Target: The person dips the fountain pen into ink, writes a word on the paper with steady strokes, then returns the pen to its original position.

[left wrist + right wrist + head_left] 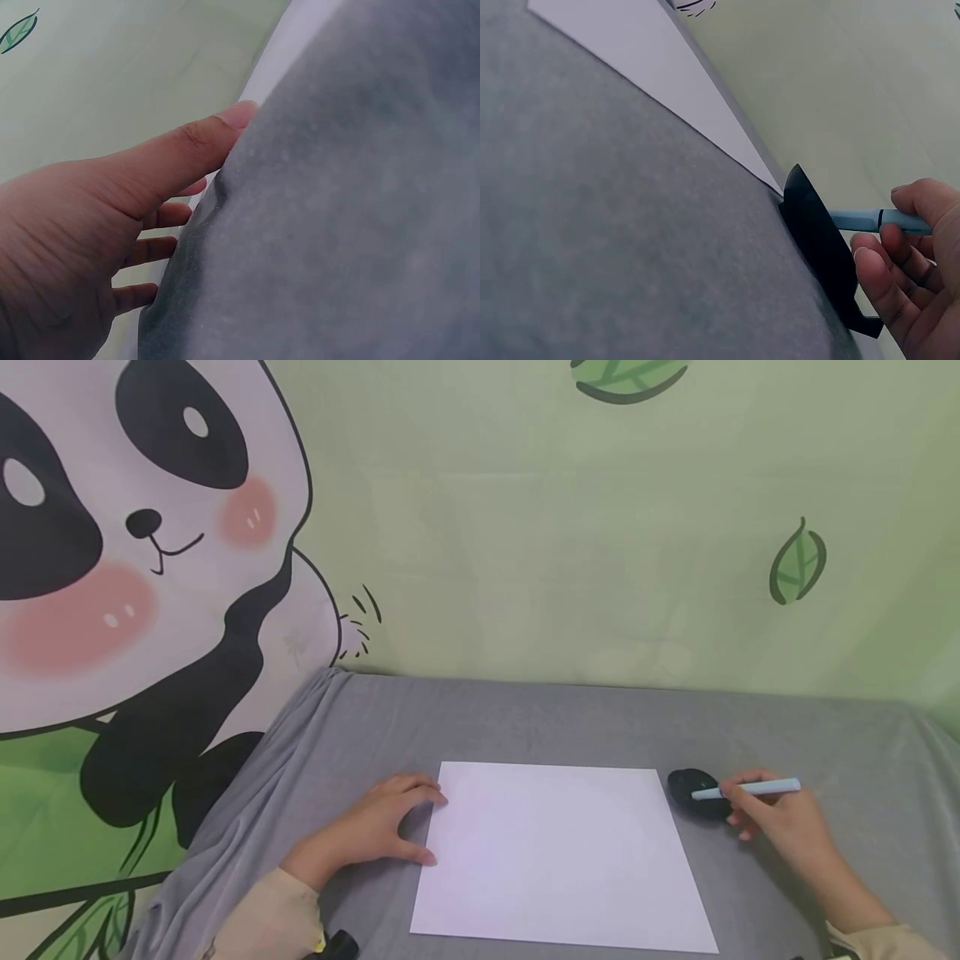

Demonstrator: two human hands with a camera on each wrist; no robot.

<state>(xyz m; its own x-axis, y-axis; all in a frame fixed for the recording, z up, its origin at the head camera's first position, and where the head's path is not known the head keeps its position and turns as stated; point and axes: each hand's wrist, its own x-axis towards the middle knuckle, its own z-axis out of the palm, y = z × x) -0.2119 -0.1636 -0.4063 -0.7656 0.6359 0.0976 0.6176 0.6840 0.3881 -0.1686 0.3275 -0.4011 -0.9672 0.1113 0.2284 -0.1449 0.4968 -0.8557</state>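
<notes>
A sheet of white paper (555, 852) lies flat on grey cloth. My left hand (378, 822) rests at its left edge, thumb and forefinger spread apart and touching the margin. In the left wrist view the thumb (202, 139) lies at the cloth's edge line, the other fingers partly hidden behind it. My right hand (780, 814) pinches a light blue pen (761, 787) between thumb and fingers. The pen's far end is over a small black dish (686, 789) beside the paper's upper right corner. In the right wrist view the dish (817, 247) hides that end.
Grey cloth (495, 718) covers the table and drapes in folds at the left. Behind stands a pale green backdrop (525, 568) printed with a panda (187, 543) and leaves. A dark object (341, 946) shows by the left sleeve at the bottom.
</notes>
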